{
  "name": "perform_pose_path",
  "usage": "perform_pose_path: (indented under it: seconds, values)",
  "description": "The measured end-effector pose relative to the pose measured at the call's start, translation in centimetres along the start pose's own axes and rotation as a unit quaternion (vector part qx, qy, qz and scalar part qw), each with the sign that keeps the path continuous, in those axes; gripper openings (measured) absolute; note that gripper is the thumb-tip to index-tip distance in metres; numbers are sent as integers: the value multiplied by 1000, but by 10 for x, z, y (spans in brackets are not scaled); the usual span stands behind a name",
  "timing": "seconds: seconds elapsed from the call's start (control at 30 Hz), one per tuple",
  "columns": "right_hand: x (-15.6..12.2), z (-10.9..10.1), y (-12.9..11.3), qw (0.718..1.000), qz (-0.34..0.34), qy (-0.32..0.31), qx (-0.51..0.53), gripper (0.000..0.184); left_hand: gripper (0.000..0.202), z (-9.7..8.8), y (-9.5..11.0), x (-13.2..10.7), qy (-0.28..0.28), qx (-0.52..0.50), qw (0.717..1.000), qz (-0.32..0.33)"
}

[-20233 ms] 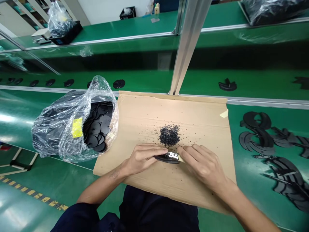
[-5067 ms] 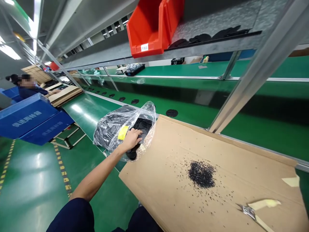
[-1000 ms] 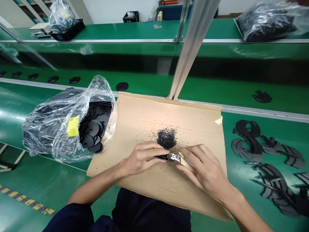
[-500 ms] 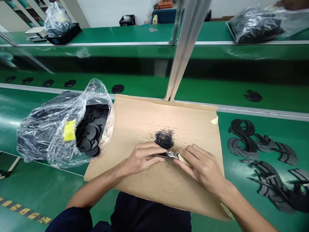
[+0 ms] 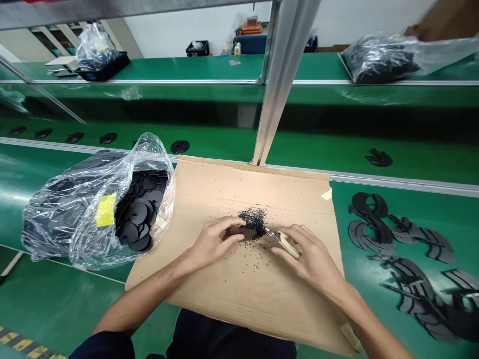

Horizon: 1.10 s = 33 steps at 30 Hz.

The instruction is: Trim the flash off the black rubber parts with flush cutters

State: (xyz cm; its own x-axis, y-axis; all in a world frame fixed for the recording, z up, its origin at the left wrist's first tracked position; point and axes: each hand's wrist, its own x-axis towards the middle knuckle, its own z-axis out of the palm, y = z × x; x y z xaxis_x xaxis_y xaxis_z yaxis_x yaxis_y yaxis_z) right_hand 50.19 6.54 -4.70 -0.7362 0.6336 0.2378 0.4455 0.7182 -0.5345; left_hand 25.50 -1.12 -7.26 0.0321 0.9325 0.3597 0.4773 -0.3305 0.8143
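Between thumb and fingers, my left hand point(image 5: 215, 242) pinches a flat black disc point(image 5: 247, 234) by its left side. My right hand point(image 5: 309, 252) is wrapped round the pale handles of a pair of nippers point(image 5: 286, 243). Their metal jaws lie close to the disc's right edge; whether they touch it I cannot tell. Just behind the disc is a heap of small black bits point(image 5: 254, 218), with loose ones scattered around. Under both hands lies a brown cardboard sheet point(image 5: 224, 184).
A clear plastic bag point(image 5: 67, 209) full of black discs lies left of the cardboard. Curved black parts point(image 5: 374, 224) lie in groups at the right. A metal post point(image 5: 279, 85) rises behind the cardboard. Black pieces rest on the green conveyor belt point(image 5: 318, 149) behind.
The nippers have moved away from the disc's middle toward its right edge, and their handles have tilted. The disc now shows more of its flat face. The camera view has shifted upward.
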Motion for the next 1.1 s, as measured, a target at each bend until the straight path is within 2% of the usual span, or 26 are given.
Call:
perform_pose_path:
  seconds: [0.1, 0.17, 0.27, 0.33, 0.4, 0.5, 0.53, 0.63, 0.73, 0.97, 1.1]
  values:
    - [2, 11, -8, 994, 26, 41, 101, 22, 18, 6, 0, -5, 17, -127, 990, -53]
    - [7, 17, -16, 991, -5, 69, 115, 14, 18, 10, 2, -7, 15, -146, 988, -46]
    - [12, 19, -30, 992, -104, 74, 15, 18, 16, 10, 6, -9, -15, -41, 999, 7]
    - [13, 16, -39, 984, -157, 59, -64, 22, 32, 7, 6, -9, -48, 42, 996, 56]
    - [10, 11, -43, 981, -179, 50, -52, 23, 42, 5, 5, -10, -71, 86, 990, 92]
    - [6, 0, -37, 983, -158, 59, 69, 22, 42, 3, 2, -11, -66, 84, 988, 109]
    - [5, -3, -32, 985, -141, 64, 77, 23, 39, 3, 1, -11, -56, 71, 990, 113]
    - [6, -8, -16, 992, -110, 65, -12, 22, 33, 4, 1, -10, -28, 23, 991, 126]
    - [8, -6, -7, 989, -123, 33, -76, 20, 31, 3, 4, -9, -19, -6, 992, 128]
    - [12, -4, -10, 982, -152, 1, -109, 22, 30, 0, 8, -10, -20, -24, 993, 112]
    - [12, -3, -13, 974, -163, 19, -159, 22, 29, -1, 9, -10, -9, -26, 992, 121]
